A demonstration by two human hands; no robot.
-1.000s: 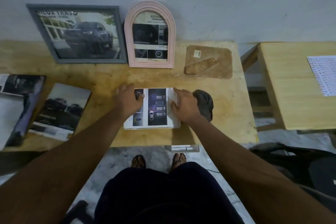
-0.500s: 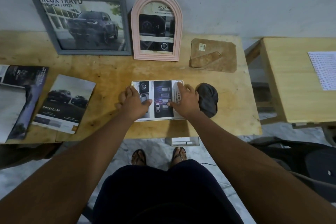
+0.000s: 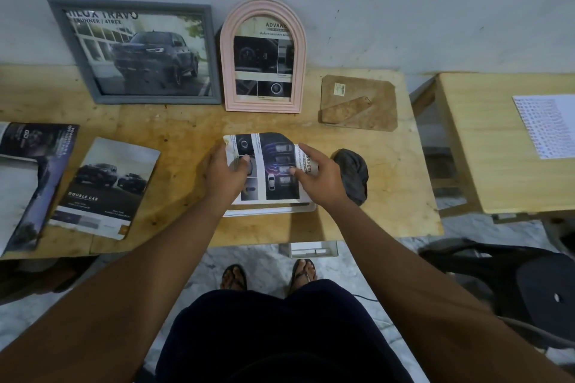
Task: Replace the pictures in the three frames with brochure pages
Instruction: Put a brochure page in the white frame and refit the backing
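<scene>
A brochure page (image 3: 273,165) with car diagrams is lifted and curled above a white frame (image 3: 270,210) that lies flat on the table. My left hand (image 3: 225,172) grips the page's left edge. My right hand (image 3: 320,176) holds its right edge. A grey frame (image 3: 137,51) with a truck picture leans on the wall at the back left. Beside it a pink arched frame (image 3: 264,56) holds a brochure page. A brown backing board (image 3: 359,102) with its stand lies at the back right.
Two brochures lie at the left: one with trucks on its cover (image 3: 104,188), one dark and open (image 3: 28,177). A dark grey cloth (image 3: 353,176) sits right of my right hand. A second wooden table (image 3: 497,146) with a printed sheet (image 3: 549,124) stands at the right.
The page lay flat on the white frame under both hands. Now both hands have lifted it off the frame, and it bends upward.
</scene>
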